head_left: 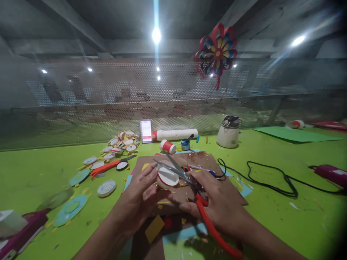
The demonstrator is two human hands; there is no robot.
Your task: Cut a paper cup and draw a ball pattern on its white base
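Head view shows the right hand (217,196) closed round red-handled scissors (204,213), its fingers hiding part of the handles. The parted blades reach across a white round piece with a red rim (168,179), masking some of it, over a brown board (227,193). The left hand (137,198) curls at the piece's left edge; whether it grips, I cannot tell. A small upright screen (146,131) is pixelated, unreadable.

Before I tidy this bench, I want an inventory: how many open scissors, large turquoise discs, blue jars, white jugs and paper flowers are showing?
Open scissors: 1
Large turquoise discs: 2
Blue jar: 1
White jug: 1
Paper flower: 1
Total: 6
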